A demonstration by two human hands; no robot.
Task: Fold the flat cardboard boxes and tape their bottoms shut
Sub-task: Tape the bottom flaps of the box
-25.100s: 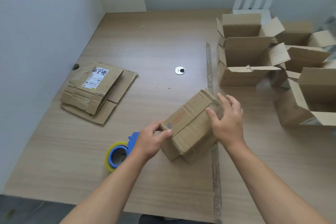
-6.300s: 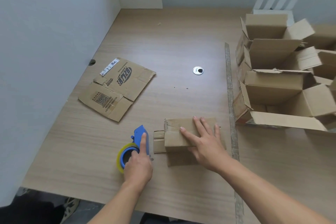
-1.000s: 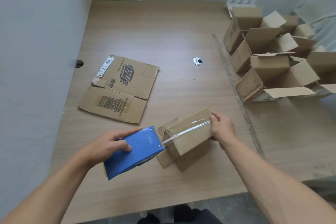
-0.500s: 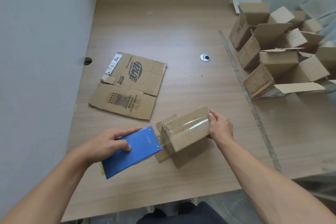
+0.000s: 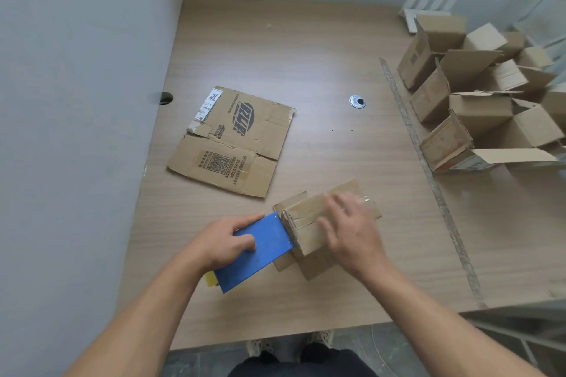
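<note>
- Two-handed hold: gripping dispenser (image 5: 260,249) with left hand (image 5: 226,242), pressing box (image 5: 301,216) top with flat right hand (image 5: 352,236).
- With box just right of dispenser, touching it, long axis running rightward; nearer right hand.

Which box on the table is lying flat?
The printed box with the QR code; the taped box at the tape dispenser and the right-hand boxes are folded up.
</note>
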